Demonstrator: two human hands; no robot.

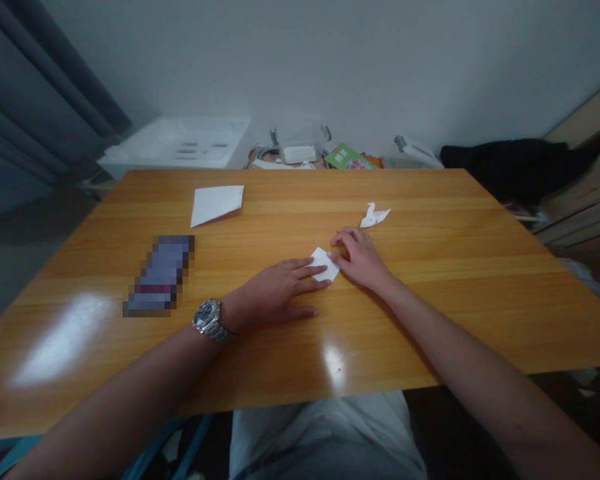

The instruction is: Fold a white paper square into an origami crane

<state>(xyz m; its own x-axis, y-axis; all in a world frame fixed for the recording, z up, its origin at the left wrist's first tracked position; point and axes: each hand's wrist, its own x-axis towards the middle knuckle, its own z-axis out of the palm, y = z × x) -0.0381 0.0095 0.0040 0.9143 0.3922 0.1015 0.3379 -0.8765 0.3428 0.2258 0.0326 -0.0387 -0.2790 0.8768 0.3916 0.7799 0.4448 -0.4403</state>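
Observation:
A small folded piece of white paper [319, 255] lies flat on the wooden table, partly hidden under my fingers. My left hand [285, 287], with a metal watch [211, 320] at its wrist, rests palm down, its fingers spread across the paper's left and middle. From the other side, my right hand [359, 257] touches the paper's right edge with its thumb. Its other fingers are loosely curved and apart from the thumb, over the table beyond. A white folded paper bird [375, 215] sits just past my right hand.
A larger white paper sheet [217, 203] lies at the table's back left. Nearer, a pixelated dark flat object [161, 275] lies left of my left hand. Behind the wooden table [290, 220] are a white tray-like piece [175, 143], a green booklet [350, 157] and dark cloth [510, 162].

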